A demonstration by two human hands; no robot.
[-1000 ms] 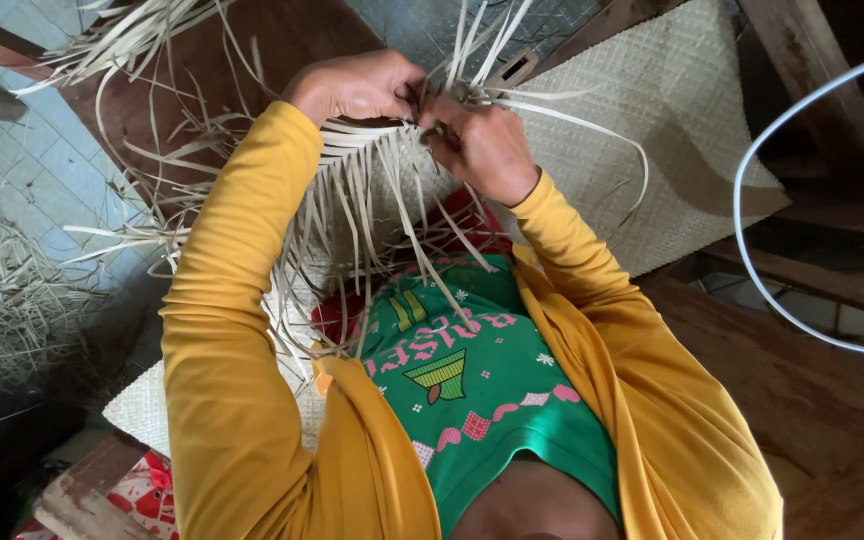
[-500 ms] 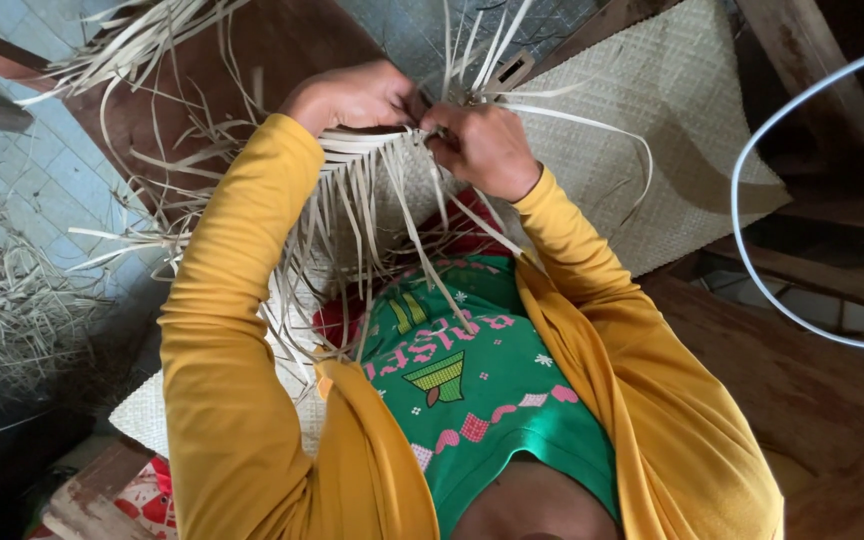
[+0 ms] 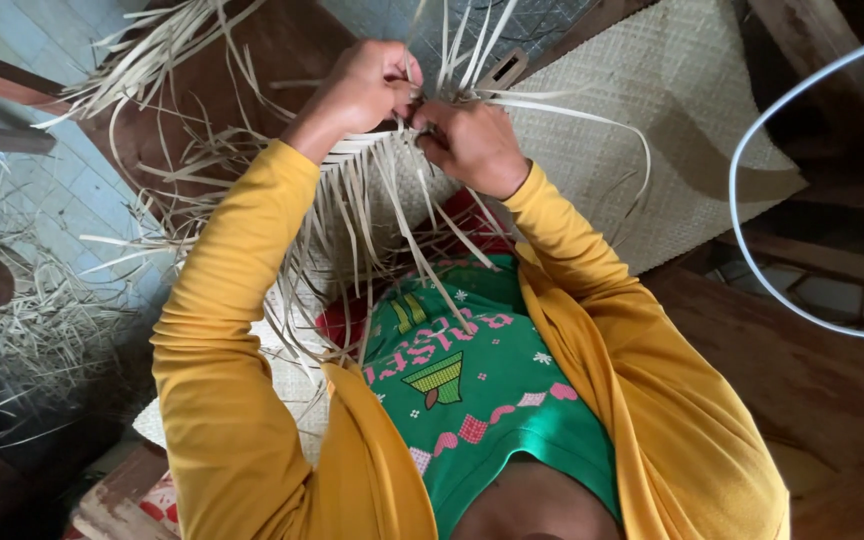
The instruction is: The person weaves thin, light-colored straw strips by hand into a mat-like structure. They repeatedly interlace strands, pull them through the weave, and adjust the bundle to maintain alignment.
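**A:** Head view, looking down at what?

**B:** At my two hands, raised in front of me. My left hand [image 3: 367, 85] is curled nearly shut, thumb and fingers pinching a few pale strips [image 3: 392, 215] at the edge of the woven piece [image 3: 352, 150]. My right hand [image 3: 472, 145] is closed too, gripping the strips just beside it; the hands nearly touch.

**A:** How would you do this step well?

**B:** I judge it best to keep each strip flat, pull it snug against the last row, and hold the crossing pinched.

**A:** Materials?

**B:** The strips are thin, flat, dry and straw-coloured, hanging loose toward my green shirt [image 3: 492, 400]. A finished mat [image 3: 652, 110], finely checkered, lies beyond on the dark wooden floor [image 3: 802, 370]. More loose strips [image 3: 42, 320] lie heaped to my left. A thin white hoop [image 3: 752, 270] curves at the right
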